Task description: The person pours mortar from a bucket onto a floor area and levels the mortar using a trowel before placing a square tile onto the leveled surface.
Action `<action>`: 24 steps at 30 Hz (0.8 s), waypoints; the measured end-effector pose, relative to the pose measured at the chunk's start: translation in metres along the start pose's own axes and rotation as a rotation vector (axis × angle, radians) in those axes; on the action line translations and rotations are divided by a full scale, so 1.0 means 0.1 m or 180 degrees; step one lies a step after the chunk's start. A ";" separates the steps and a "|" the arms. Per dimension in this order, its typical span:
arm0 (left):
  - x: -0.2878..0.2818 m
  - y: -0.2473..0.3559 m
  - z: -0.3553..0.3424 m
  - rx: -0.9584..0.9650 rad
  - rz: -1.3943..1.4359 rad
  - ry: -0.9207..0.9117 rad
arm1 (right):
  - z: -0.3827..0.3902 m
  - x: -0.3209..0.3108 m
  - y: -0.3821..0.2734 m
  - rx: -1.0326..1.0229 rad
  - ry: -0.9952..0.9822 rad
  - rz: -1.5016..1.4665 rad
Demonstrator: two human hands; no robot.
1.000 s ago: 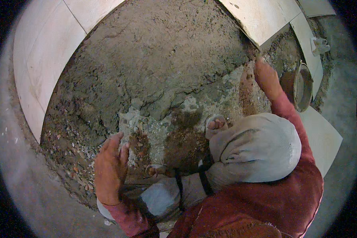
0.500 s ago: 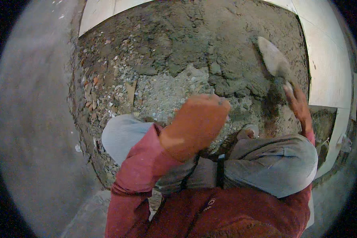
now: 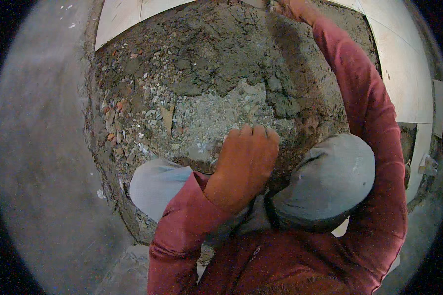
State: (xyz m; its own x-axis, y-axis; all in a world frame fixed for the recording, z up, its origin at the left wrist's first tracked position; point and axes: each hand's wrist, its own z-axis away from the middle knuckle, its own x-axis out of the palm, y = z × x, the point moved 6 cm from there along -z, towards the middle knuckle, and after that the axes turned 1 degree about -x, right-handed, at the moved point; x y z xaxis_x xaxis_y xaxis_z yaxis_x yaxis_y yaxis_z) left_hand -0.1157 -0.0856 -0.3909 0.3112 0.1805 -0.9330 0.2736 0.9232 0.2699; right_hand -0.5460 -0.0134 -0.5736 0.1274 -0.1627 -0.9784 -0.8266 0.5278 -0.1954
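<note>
My right hand (image 3: 291,10) reaches to the top of the picture, gripping a trowel (image 3: 255,3) whose grey blade is partly cut off by the edge, over rough damp mortar (image 3: 221,44). My left hand (image 3: 243,162) hangs between my knees with its fingers curled, back upward; whether anything is inside is hidden. Beyond its knuckles lie loose gravel (image 3: 197,118) and a tan flat scrap (image 3: 167,119) among the stones.
Pale floor tiles (image 3: 401,73) border the mortar at right and along the top (image 3: 118,19). Grey concrete floor (image 3: 39,123) stretches along the left. A small translucent item (image 3: 427,163) lies at the far right. My bent knees (image 3: 325,177) are below the patch.
The view has swung round. My right hand and trowel have moved from the right side up to the top. My left hand, open a second ago, is now curled between my knees.
</note>
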 end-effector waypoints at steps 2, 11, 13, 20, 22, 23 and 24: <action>-0.01 -0.12 0.18 -0.0142 -0.0016 -0.0072 | -0.09 -0.29 -0.79 0.0071 -0.0669 0.0008; -0.10 -0.18 0.16 -0.0223 -0.0197 -0.0202 | 0.96 0.08 -0.66 0.0770 -0.1456 -0.1554; -0.09 -0.14 0.14 -0.0185 -0.0167 -0.0147 | 1.23 0.06 -0.74 0.1005 -0.1682 -0.1911; 0.05 -0.06 -0.18 0.0044 0.0401 -0.0159 | 2.21 -0.13 -1.22 0.2084 -0.1812 -0.3532; 0.07 -0.11 -0.24 -0.0049 0.0353 -0.0312 | 2.47 0.08 -1.28 0.2150 -0.1546 -0.4232; 0.06 -0.14 -0.23 -0.0190 0.0271 -0.0415 | 2.62 0.06 -1.30 0.2175 -0.1324 -0.4498; 0.08 -0.13 -0.26 -0.0254 0.0188 -0.0543 | 2.75 0.02 -1.31 0.2188 -0.1104 -0.4752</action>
State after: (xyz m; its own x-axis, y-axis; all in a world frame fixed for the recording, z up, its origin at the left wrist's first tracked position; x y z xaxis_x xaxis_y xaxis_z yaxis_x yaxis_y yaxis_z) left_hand -0.1404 -0.0878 -0.4080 0.4762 0.1812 -0.8605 0.1793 0.9380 0.2968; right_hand -0.2864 0.1462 -0.5681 0.7089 -0.6934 0.1288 0.4859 0.3478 -0.8018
